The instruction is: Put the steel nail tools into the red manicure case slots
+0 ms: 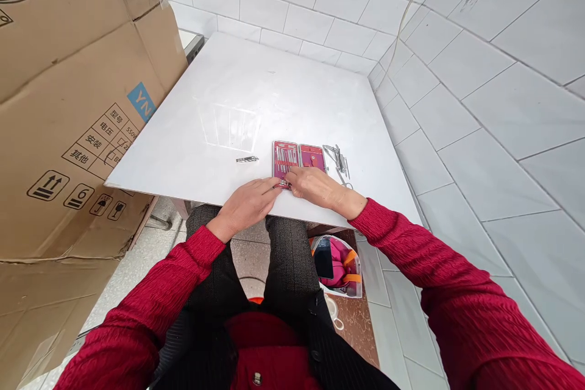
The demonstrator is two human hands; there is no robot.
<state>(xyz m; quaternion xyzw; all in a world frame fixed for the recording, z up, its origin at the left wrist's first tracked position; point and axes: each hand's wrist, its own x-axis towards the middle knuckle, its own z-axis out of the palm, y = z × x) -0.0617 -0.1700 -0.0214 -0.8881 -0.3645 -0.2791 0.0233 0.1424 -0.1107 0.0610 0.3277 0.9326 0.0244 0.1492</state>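
An unfolded manicure case with a red and pink lining lies near the table's front edge. Slim metal tools stand in a row under a strap in its left half. My left hand is at the case's near left corner, fingers closed together and fingertips gripping its edge. Over the near middle of the case, my right hand is closed in a pinch at the lower part of the left half. Small shiny metal shows by the fingertips, but what they hold is hidden. The right hand partly covers the case's right half.
Left of the case lies a nail clipper. To the right are several loose metal tools and small scissors. A large cardboard box borders the white table. Tiled walls stand behind and right; a bag sits below.
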